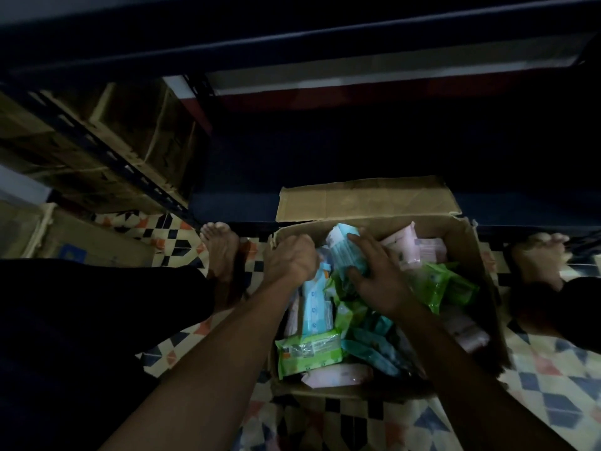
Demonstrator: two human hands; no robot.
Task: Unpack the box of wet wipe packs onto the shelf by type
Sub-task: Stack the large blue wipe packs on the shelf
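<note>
Shelf (292,40) first: its dark rails run across the top of the view, with stored cartons (107,141) in the bay at left. Below it on the patterned floor (553,379) stands the open box (367,203), far flap folded back, full of mixed packs: green (309,349), pink (338,375) and blue (344,255). Both hands are inside. The right hand (374,281) lies with fingers spread over the blue pack at the top, thumb pressed to its near edge. The left hand (289,258) is curled at the box's left side, seemingly gripping a pack there, though the dim light hides which. Picking is the step in hand. Next, lift one type only and carry it up to the shelf.
</note>
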